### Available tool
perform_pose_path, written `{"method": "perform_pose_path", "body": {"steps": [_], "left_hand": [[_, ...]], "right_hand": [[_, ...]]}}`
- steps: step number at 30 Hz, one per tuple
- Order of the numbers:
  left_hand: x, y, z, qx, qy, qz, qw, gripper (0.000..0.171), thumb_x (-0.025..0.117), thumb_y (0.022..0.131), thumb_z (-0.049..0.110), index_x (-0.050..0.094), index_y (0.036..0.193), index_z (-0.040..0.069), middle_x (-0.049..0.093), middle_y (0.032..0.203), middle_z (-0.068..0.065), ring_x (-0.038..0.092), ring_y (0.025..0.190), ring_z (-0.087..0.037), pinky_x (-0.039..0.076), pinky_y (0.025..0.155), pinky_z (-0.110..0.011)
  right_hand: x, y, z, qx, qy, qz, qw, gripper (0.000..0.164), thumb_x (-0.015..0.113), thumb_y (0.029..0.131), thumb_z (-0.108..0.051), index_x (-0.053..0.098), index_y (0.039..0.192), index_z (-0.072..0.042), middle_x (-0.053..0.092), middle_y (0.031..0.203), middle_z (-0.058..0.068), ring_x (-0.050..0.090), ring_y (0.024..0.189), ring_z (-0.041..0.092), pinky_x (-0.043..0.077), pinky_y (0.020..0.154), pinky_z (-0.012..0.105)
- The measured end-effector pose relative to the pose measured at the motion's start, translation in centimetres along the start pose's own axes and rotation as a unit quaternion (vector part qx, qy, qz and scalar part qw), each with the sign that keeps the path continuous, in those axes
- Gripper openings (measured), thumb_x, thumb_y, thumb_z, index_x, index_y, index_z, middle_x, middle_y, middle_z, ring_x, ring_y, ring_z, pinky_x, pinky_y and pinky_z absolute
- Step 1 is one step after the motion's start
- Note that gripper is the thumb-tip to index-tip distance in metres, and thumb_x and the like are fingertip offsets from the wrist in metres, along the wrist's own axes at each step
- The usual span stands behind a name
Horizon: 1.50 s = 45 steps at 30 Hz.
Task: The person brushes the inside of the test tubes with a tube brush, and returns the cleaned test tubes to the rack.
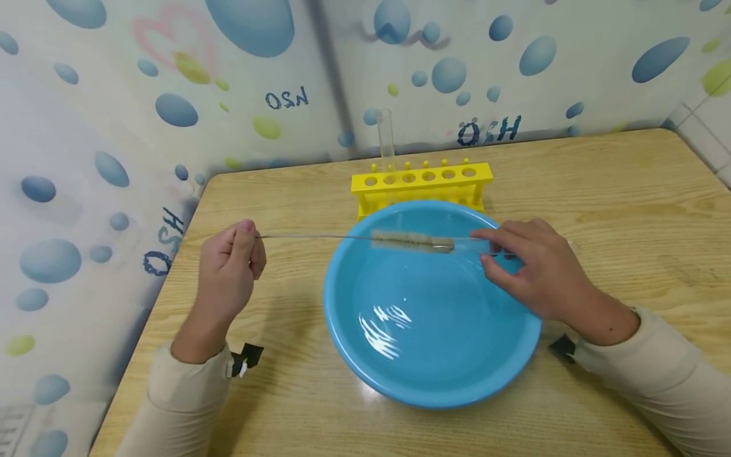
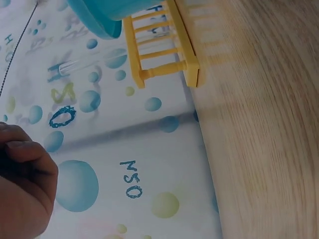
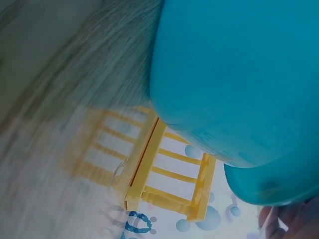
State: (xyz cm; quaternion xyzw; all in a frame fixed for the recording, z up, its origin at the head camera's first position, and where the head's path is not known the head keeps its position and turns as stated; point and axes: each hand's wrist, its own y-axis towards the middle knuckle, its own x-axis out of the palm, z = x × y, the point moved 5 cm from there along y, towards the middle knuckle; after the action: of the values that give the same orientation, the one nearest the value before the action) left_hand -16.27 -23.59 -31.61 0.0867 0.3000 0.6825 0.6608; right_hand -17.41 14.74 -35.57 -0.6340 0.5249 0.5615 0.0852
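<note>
My left hand (image 1: pixel 228 273) grips the thin wire handle of a test tube brush (image 1: pixel 402 240). The wire runs level to the right, and the pale bristles are over a blue basin (image 1: pixel 440 330). A clear glass test tube (image 1: pixel 473 245) is pinched between the thumb and fingers of my right hand (image 1: pixel 539 270), above the basin's right rim. The brush tip appears to be inside the tube's mouth, with most of the bristles outside. In the left wrist view the wire (image 2: pixel 20 45) shows beyond the curled fingers. The basin hides most of the right hand in the right wrist view.
Behind the basin stands a yellow test tube rack (image 1: pixel 422 181), close to its far rim. One clear test tube (image 1: pixel 386 136) stands upright in the rack. The wooden table (image 1: pixel 605 184) meets a bubble-patterned wall covering at the back and left.
</note>
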Motion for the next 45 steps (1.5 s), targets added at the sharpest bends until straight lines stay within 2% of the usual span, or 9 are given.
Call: {"method": "perform_pose_path", "body": {"steps": [3, 7, 13, 17, 25, 33, 40, 45], "left_hand": [[0.5, -0.2, 0.3, -0.005, 0.06, -0.006, 0.9982, 0.05, 0.038, 0.109, 0.018, 0.04, 0.062, 0.002, 0.038, 0.049, 0.003, 0.035, 0.041, -0.01, 0.028, 0.04, -0.027], [1.1, -0.5, 0.8, 0.016, 0.118, -0.024, 0.9926, 0.045, 0.036, 0.11, 0.018, 0.04, 0.067, 0.004, 0.037, 0.05, 0.004, 0.033, 0.041, -0.009, 0.028, 0.039, -0.025], [2.0, -0.9, 1.2, 0.033, 0.101, -0.061, 0.9925, 0.039, 0.031, 0.109, 0.012, 0.041, 0.072, 0.002, 0.038, 0.052, 0.001, 0.035, 0.044, -0.01, 0.03, 0.043, -0.025], [2.5, -1.1, 1.3, 0.031, 0.094, -0.087, 0.9913, 0.039, 0.03, 0.108, 0.009, 0.042, 0.07, 0.004, 0.038, 0.052, 0.0, 0.034, 0.044, -0.009, 0.031, 0.044, -0.025], [3.7, -1.4, 0.8, -0.009, 0.125, -0.133, 0.9832, 0.04, 0.032, 0.107, 0.006, 0.042, 0.068, 0.01, 0.035, 0.051, 0.006, 0.031, 0.04, -0.009, 0.03, 0.039, -0.028], [4.4, -2.2, 0.9, 0.02, 0.106, -0.186, 0.9765, 0.03, 0.035, 0.106, 0.0, 0.046, 0.079, 0.008, 0.037, 0.056, 0.005, 0.036, 0.046, -0.006, 0.035, 0.044, -0.025], [5.0, -2.5, 1.0, 0.024, 0.171, -0.209, 0.9624, 0.026, 0.038, 0.108, 0.011, 0.048, 0.085, 0.011, 0.037, 0.062, 0.009, 0.036, 0.053, -0.003, 0.035, 0.05, -0.022], [6.0, -2.9, 1.1, 0.023, 0.212, -0.223, 0.9511, 0.025, 0.04, 0.109, 0.018, 0.053, 0.088, 0.01, 0.04, 0.064, 0.009, 0.038, 0.055, -0.002, 0.037, 0.051, -0.022]], "right_hand": [[0.0, -0.1, 0.0, -0.006, -0.003, 0.0, 1.0, 0.037, 0.076, 0.08, -0.011, 0.072, 0.117, -0.011, 0.067, 0.085, 0.002, 0.055, 0.081, 0.018, 0.04, 0.075, 0.041], [0.0, -0.1, -0.1, -0.009, -0.005, -0.001, 1.0, 0.037, 0.076, 0.081, -0.012, 0.072, 0.118, -0.01, 0.067, 0.086, 0.002, 0.055, 0.083, 0.019, 0.04, 0.076, 0.041], [0.0, 0.0, -0.2, -0.009, -0.01, -0.006, 1.0, 0.037, 0.076, 0.082, -0.013, 0.072, 0.118, -0.011, 0.067, 0.086, 0.002, 0.056, 0.082, 0.019, 0.041, 0.076, 0.041], [-0.2, 0.1, -0.2, -0.01, -0.016, -0.006, 1.0, 0.037, 0.076, 0.081, -0.012, 0.072, 0.118, -0.01, 0.068, 0.086, 0.003, 0.058, 0.081, 0.018, 0.041, 0.076, 0.041], [-0.1, -0.1, -0.2, 0.003, -0.026, -0.016, 1.0, 0.039, 0.076, 0.081, -0.013, 0.071, 0.12, -0.01, 0.068, 0.088, 0.004, 0.058, 0.083, 0.021, 0.042, 0.077, 0.043], [0.1, 0.1, -0.4, 0.004, -0.028, -0.028, 0.999, 0.041, 0.077, 0.082, -0.014, 0.07, 0.122, -0.01, 0.071, 0.096, 0.006, 0.062, 0.09, 0.025, 0.044, 0.081, 0.046], [0.1, 0.2, -0.4, 0.007, -0.032, -0.034, 0.999, 0.04, 0.078, 0.082, -0.015, 0.071, 0.122, -0.012, 0.071, 0.098, 0.008, 0.062, 0.092, 0.027, 0.045, 0.083, 0.048], [0.0, 0.1, -0.4, 0.005, -0.034, -0.04, 0.999, 0.041, 0.078, 0.082, -0.016, 0.07, 0.122, -0.012, 0.072, 0.103, 0.011, 0.063, 0.095, 0.031, 0.046, 0.084, 0.051]]}}
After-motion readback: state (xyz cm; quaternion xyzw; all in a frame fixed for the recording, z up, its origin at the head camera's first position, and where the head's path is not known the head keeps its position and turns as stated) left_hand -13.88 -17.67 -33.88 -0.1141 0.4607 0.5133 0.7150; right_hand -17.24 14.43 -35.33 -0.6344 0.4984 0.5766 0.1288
